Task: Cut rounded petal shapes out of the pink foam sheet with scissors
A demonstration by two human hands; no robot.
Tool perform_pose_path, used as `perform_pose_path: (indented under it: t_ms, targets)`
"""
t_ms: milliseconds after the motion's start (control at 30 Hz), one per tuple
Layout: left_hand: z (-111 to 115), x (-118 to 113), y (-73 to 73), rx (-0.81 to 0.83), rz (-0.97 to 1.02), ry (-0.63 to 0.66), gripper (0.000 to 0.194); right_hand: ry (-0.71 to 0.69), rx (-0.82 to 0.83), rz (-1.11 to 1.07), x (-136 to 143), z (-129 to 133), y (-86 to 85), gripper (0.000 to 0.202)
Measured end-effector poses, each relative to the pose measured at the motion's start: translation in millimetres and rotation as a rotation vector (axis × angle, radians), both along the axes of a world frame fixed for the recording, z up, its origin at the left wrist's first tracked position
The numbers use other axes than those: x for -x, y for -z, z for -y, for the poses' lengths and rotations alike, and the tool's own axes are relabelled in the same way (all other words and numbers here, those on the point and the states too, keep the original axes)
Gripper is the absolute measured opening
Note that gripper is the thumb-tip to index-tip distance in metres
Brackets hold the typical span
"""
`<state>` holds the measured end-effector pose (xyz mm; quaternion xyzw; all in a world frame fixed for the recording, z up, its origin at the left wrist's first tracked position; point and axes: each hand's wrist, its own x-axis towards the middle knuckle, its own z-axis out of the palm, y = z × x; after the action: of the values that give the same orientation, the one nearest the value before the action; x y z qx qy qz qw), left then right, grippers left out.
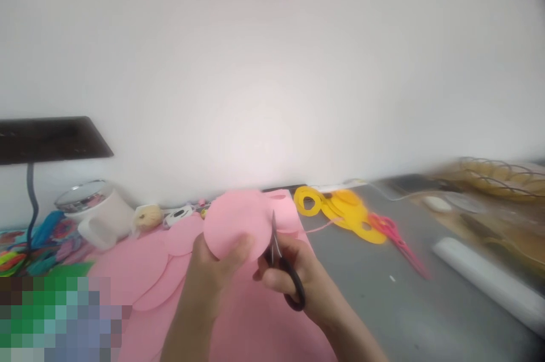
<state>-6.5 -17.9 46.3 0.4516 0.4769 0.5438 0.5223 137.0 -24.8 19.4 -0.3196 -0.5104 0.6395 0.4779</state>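
My left hand [213,265] pinches the lower part of a round pink paper piece [238,223], its thumb lying on the front face. Fingers of my right hand [293,271] are wrapped round black-handled scissors [293,288], whose blades point up beside the right edge of the round piece. Below and to the left of both hands spread larger pink sheets [264,316] and several cut, rounded pink shapes [131,265]. A thin pink strip [323,226] extends to the right behind my right hand.
Yellow cut paper [347,211] and pink scissors [402,245] lie on the grey surface [361,294]. A white roll [489,285] is at the right. At the left are a white mug [108,220] and colourful yarn-like bundles [51,237].
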Motion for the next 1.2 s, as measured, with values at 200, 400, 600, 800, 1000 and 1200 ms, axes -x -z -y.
perform_pose_path:
  t_ms: [200,400,600,800,1000,1200]
  targets:
    - [1.1,-3.2,-1.1,0.004,-0.053,0.01,0.022,0.01,0.01,0.0,-0.3,0.4,-1.2,0.045]
    - [0.8,-1.0,2.7,0.018,-0.076,-0.085,0.024,0.031,0.046,0.022,0.2,1.7,-1.5,0.041]
    - [3.8,-5.9,-6.1,-0.026,-0.009,-0.013,0.02,0.03,0.011,0.032,0.7,1.1,-0.5,0.04]
    - [4.8,-8.7,-9.6,-0.023,-0.01,-0.007,0.021,0.035,0.032,0.032,1.1,2.1,-1.1,0.041]
    - [3.5,-4.7,-6.6,-0.024,-0.028,0.018,0.02,0.035,0.0,0.035,1.2,3.2,-1.2,0.042]
    - [3.5,-3.0,-6.6,-0.036,-0.066,0.002,0.019,0.039,0.021,0.029,1.4,2.0,-2.0,0.036]
